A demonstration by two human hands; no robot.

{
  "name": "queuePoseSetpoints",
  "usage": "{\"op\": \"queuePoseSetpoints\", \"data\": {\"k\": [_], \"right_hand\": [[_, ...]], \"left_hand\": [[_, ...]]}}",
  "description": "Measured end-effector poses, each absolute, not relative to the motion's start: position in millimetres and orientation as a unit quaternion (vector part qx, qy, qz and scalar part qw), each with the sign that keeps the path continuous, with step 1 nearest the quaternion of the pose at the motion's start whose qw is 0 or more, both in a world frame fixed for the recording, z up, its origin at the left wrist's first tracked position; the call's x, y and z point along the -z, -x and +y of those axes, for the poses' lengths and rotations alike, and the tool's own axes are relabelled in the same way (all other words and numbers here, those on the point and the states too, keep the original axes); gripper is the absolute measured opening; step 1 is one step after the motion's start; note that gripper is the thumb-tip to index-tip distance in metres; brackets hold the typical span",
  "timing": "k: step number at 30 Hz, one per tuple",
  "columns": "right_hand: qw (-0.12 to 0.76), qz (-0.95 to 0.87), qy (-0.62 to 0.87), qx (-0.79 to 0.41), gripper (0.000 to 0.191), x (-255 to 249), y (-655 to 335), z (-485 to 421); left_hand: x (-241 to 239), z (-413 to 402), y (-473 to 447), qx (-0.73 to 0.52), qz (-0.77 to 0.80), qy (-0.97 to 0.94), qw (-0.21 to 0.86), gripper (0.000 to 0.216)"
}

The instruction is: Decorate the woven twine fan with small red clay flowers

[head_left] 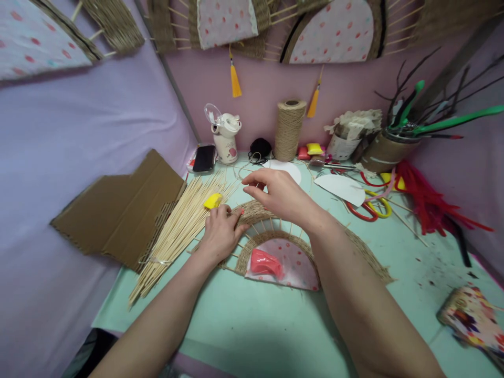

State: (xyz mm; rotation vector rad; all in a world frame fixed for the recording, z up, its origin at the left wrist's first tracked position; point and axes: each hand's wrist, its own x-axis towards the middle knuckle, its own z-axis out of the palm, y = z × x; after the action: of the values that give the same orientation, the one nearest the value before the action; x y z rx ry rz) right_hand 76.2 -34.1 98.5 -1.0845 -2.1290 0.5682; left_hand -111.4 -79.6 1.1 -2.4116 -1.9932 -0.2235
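Observation:
A half-round fan (pixel 350 241) of woven straw cord over thin sticks lies on the table, its inner half circle covered in pale cloth with red dots. My left hand (pixel 220 233) rests on the fan's left rim, fingers loosely bent and thumb apart. Close to its fingertips is a small pinkish-red bit (pixel 242 211) on the weave. Above the upper rim hovers my right hand (pixel 277 194), its fingers curved and apart, with nothing visible between them. An opened red packet of soft clay-like material (pixel 265 263) lies on the dotted cloth.
Left of the fan are a bundle of thin sticks (pixel 177 236), a yellow packet (pixel 213 200) and folded cardboard (pixel 118 210). Behind stand a white bottle (pixel 226 139) and a twine spool (pixel 290 131). Scissors (pixel 380 205) and red fuzzy stems (pixel 423 199) lie right.

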Motion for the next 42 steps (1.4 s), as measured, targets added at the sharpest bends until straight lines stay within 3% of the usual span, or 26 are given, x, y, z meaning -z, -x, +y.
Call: {"op": "queuePoseSetpoints", "data": {"k": [10,17,28,42], "right_hand": [[0.339,-0.814,0.416,-0.222,0.017,-96.9,-75.9,-34.4],[0.342,-0.813,0.416,-0.220,0.017,-99.2,-78.7,-34.6],[0.340,-0.817,0.413,-0.216,0.016,-97.8,-78.3,-33.1],[0.320,-0.818,0.423,-0.222,0.018,-94.6,-78.7,-30.6]], "left_hand": [[-0.3,-80.9,112.7,0.090,-0.640,0.762,-0.023,0.050],[-3.7,-77.7,116.4,0.197,-0.645,0.738,-0.026,0.052],[-4.4,-83.1,109.7,0.124,-0.651,0.749,-0.003,0.044],[-1.1,-80.2,113.4,0.163,-0.661,0.732,-0.012,0.046]]}}
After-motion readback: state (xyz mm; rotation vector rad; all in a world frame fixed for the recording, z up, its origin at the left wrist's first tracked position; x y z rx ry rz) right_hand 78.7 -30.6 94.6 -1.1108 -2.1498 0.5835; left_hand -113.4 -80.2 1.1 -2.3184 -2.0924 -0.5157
